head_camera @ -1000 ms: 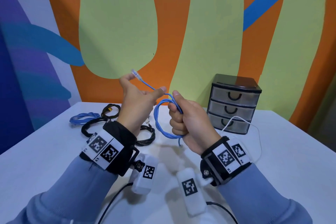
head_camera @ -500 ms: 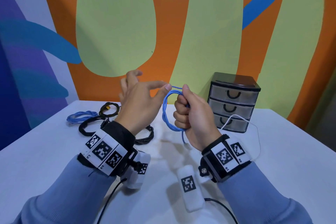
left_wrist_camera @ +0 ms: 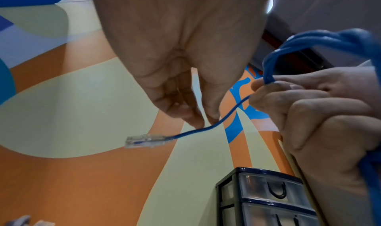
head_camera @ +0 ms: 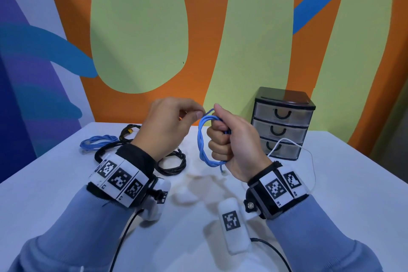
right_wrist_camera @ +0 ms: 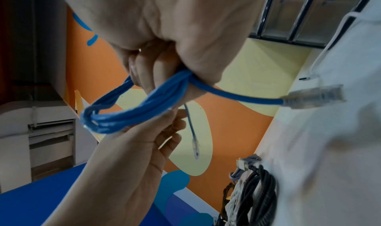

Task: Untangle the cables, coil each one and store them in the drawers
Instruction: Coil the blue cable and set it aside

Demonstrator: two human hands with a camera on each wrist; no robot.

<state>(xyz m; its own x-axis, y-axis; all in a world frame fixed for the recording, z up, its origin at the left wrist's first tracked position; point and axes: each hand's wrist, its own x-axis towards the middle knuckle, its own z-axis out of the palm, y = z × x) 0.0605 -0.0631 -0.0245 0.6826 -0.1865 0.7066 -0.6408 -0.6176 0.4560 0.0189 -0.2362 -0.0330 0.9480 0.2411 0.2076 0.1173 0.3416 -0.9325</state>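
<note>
A blue network cable (head_camera: 202, 139) is wound into a small coil above the table. My right hand (head_camera: 227, 137) grips the coil (right_wrist_camera: 132, 114) in a fist. One clear plug (head_camera: 223, 172) hangs below that fist. My left hand (head_camera: 174, 126) pinches the cable's free end (left_wrist_camera: 208, 127) between thumb and fingertips, just left of the coil. The other clear plug (left_wrist_camera: 144, 140) sticks out beyond those fingertips. A black three-drawer unit (head_camera: 283, 122) stands at the back right, all drawers closed.
On the white table (head_camera: 344, 183) lie a second blue cable coil (head_camera: 97, 142), black cables (head_camera: 170, 163) with a yellow connector (head_camera: 130, 131), and a thin white cable (head_camera: 309, 161) in front of the drawers. A painted wall rises behind the table.
My left hand brought the free end from up and left down beside the coil. The loops in my right fist have grown tighter, and both hands shifted slightly right.
</note>
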